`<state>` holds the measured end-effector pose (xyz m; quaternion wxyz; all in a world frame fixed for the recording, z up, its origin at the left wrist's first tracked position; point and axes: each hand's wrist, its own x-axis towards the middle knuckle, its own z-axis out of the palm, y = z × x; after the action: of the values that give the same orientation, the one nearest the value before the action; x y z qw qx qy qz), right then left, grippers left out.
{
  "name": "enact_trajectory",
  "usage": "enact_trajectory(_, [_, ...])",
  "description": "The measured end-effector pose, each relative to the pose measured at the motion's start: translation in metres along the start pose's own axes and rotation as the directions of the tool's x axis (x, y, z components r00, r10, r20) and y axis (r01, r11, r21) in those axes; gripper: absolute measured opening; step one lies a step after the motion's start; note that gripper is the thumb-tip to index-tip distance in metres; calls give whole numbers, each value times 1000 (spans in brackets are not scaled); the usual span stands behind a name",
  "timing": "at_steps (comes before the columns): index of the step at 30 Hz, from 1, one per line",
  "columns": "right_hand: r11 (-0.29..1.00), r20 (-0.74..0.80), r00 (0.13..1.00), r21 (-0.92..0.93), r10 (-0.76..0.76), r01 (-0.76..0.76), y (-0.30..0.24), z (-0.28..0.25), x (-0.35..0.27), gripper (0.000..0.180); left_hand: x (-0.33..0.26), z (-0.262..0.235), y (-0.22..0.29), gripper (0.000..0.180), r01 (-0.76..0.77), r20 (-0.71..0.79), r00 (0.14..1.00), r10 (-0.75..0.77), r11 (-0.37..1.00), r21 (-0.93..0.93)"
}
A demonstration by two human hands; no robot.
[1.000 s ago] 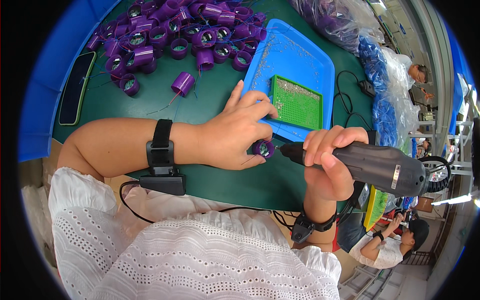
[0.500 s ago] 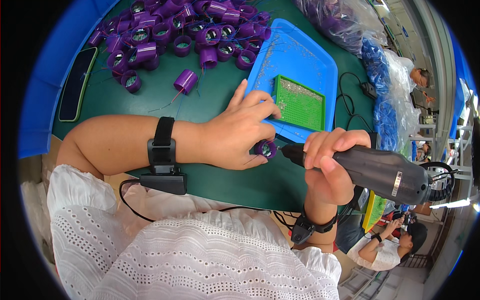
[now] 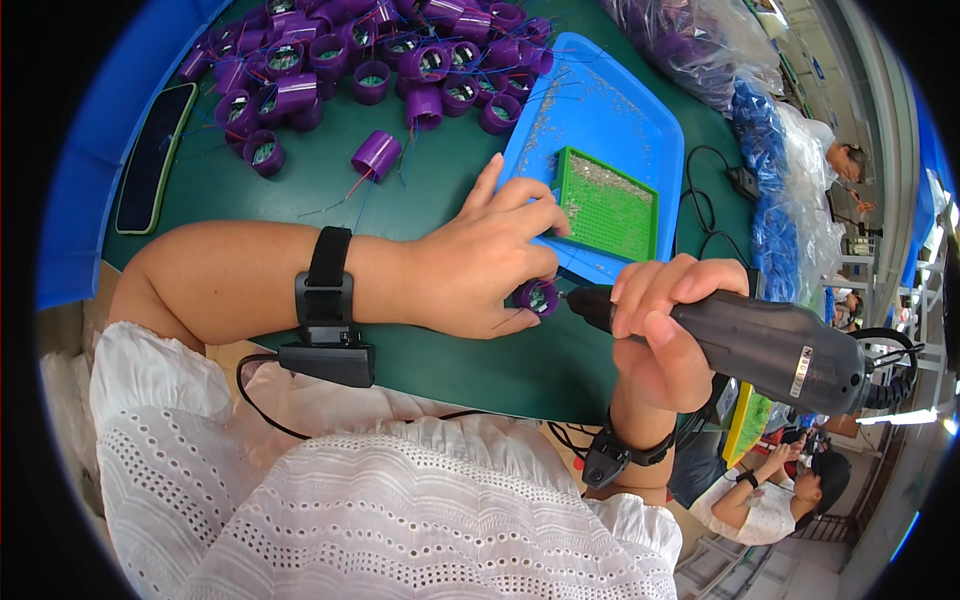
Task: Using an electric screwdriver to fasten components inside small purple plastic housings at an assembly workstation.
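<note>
My left hand (image 3: 492, 252) grips a purple plastic cup (image 3: 537, 297) between thumb and fingers, low on the green tabletop; a circuit board shows inside its open end. Its other fingers reach over the near edge of the blue tray (image 3: 610, 110). In my right hand (image 3: 665, 310) is a dark electric screwdriver (image 3: 765, 345), lying nearly level with its tip at the cup's opening. Whether the tip touches a screw is too small to tell. Inside the tray, beside my left fingertips, lies a green perforated screw plate (image 3: 610, 210) strewn with small screws.
Many purple cups (image 3: 375, 155) with red and blue wires are heaped at the far left. A phone (image 3: 155, 160) lies by a blue bin wall (image 3: 75, 180). Plastic bags (image 3: 700, 45) and a black cable (image 3: 708, 200) are on the right. Another person (image 3: 775, 490) sits at the lower right.
The view has shifted slightly. Both hands keep their grip, with the screwdriver tip staying at the cup's opening.
</note>
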<state>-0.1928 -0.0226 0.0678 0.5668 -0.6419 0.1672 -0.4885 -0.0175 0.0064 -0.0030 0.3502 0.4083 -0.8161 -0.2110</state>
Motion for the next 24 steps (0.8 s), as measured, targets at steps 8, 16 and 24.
enact_trajectory(8, [1000, 83, 996, 17, 23, -24, 6, 1, 5, 26, -4, 3, -1, 27, -4, -36, 999, 3, 1000, -29])
enact_trajectory(16, [999, 78, 996, -21, 32, -30, 7, 12, 23, 25, 6, -11, -2, 26, 4, 13, 1000, -4, 1000, 5])
enact_trajectory(24, [994, -23, 994, -7, 107, -108, 19, 13, 0, 30, 1, 4, 5, 32, -74, -92, 993, 75, 997, 19])
